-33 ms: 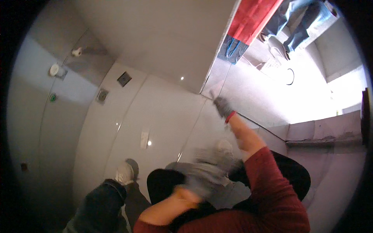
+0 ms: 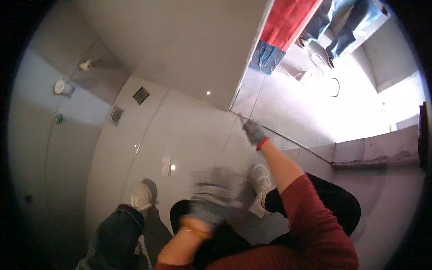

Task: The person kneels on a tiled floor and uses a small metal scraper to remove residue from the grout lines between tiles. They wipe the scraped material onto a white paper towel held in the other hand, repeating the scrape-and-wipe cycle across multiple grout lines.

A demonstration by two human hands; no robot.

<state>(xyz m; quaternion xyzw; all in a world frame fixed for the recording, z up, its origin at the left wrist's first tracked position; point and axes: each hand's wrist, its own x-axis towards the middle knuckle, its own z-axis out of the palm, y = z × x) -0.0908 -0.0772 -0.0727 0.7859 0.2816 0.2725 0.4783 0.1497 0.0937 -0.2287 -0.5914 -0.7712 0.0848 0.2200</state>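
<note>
My right hand, in a grey glove with a red cuff, is closed round a thin, narrow tool. Its tip points at the floor seam by the wall's end; whether it touches is hard to see. Lower down, over my knees, my left hand wears a grey glove with an orange cuff. That hand appears closed on a greyish, striped thing, too smeared by motion to name. Under both hands lies the pale tiled floor.
A grey wall panel ends beside my right hand. Beyond it are a red sheet, a dark blue bag and a person's legs in jeans. Another trouser leg stands at my left. Two floor drains lie at the far left.
My left hand and the blurred thing have moved left and slightly up, uncovering my right shoe. My right hand has shifted a little down and left with the thin tool.
</note>
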